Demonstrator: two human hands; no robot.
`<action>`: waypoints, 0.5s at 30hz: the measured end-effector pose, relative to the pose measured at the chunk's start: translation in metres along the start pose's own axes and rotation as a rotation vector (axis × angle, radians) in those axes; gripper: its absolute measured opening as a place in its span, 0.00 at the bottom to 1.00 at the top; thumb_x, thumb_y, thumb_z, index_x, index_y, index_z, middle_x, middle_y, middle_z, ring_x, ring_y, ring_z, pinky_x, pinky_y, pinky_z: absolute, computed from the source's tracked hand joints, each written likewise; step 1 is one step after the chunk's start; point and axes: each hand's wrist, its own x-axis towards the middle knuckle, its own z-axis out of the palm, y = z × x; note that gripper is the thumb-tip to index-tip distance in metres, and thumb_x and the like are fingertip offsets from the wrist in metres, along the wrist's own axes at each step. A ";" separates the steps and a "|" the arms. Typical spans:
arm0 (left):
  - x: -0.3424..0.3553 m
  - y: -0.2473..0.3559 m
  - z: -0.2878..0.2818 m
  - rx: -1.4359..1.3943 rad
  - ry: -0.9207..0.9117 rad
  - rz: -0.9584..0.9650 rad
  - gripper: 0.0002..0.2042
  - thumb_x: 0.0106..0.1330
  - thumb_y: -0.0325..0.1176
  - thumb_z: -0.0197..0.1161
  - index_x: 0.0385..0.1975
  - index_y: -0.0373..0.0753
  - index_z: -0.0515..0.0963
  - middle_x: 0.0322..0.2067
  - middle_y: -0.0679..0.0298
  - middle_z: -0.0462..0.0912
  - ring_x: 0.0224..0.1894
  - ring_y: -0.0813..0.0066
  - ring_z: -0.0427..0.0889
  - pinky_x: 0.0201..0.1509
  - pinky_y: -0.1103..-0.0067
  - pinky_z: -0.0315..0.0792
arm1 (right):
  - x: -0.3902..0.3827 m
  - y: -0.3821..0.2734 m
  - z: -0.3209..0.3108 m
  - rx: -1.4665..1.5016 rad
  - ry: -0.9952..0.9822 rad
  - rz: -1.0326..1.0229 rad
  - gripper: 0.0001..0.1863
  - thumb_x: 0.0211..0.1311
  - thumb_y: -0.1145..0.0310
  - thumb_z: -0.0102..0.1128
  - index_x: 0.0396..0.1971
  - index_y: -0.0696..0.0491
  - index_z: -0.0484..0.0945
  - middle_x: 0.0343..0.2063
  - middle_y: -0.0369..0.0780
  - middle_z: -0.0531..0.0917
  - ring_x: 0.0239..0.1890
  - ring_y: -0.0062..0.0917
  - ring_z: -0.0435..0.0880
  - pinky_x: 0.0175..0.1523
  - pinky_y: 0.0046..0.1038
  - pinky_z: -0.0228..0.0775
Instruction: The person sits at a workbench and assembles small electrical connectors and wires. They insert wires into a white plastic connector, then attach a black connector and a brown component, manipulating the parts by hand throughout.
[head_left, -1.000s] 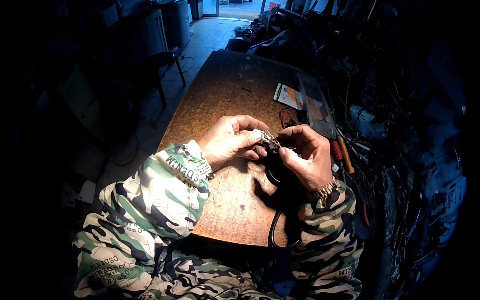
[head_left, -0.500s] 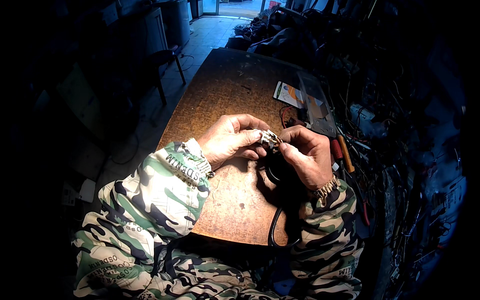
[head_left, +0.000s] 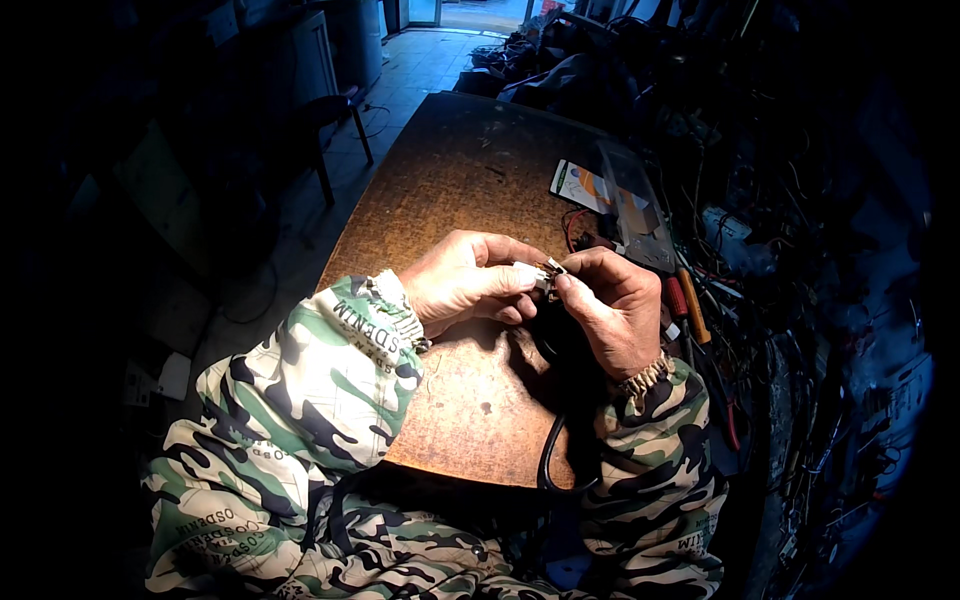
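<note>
My left hand (head_left: pixel 468 281) pinches a small white part with brass-coloured metal pieces (head_left: pixel 546 271) between thumb and fingers, above the wooden table. From the other side, my right hand (head_left: pixel 614 312) closes its thumb and index finger on the part's metal end. The fingers cover much of it, so its exact kind cannot be made out. Below my right hand, a black cable (head_left: pixel 546 452) curves over the table's near edge, and its upper length is lost in shadow.
The brown wooden table (head_left: pixel 440 190) carries a printed card (head_left: pixel 580 185) and a clear plastic case (head_left: pixel 635 215) at the far right. A red-handled tool (head_left: pixel 677 298) and an orange-handled tool (head_left: pixel 693 305) lie along the right edge. Tangled wires and clutter fill the right side. A dark stool (head_left: pixel 325 112) stands left.
The white part has turned a little between my fingers, and its metal pieces now show at another angle. Both hands stay in nearly the same place.
</note>
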 end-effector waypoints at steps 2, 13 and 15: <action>-0.008 0.008 0.002 0.026 -0.026 -0.016 0.18 0.71 0.30 0.60 0.57 0.29 0.73 0.42 0.57 0.84 0.41 0.73 0.86 0.43 0.82 0.83 | 0.002 -0.002 0.002 -0.039 0.004 -0.037 0.04 0.60 0.76 0.65 0.32 0.62 0.81 0.27 0.37 0.85 0.29 0.16 0.82 0.36 0.19 0.74; 0.002 -0.003 -0.006 -0.074 -0.028 -0.033 0.19 0.73 0.31 0.58 0.58 0.26 0.71 0.45 0.52 0.83 0.42 0.69 0.87 0.44 0.82 0.84 | 0.004 -0.008 -0.005 -0.470 0.019 -0.407 0.05 0.45 0.78 0.65 0.24 0.60 0.80 0.28 0.42 0.82 0.30 0.28 0.83 0.35 0.27 0.76; 0.002 -0.002 -0.003 -0.070 -0.011 -0.043 0.19 0.73 0.31 0.58 0.58 0.26 0.70 0.46 0.52 0.82 0.43 0.68 0.87 0.45 0.82 0.84 | 0.003 -0.010 -0.004 -0.513 0.004 -0.426 0.05 0.44 0.78 0.65 0.24 0.60 0.80 0.28 0.42 0.81 0.31 0.30 0.84 0.35 0.28 0.76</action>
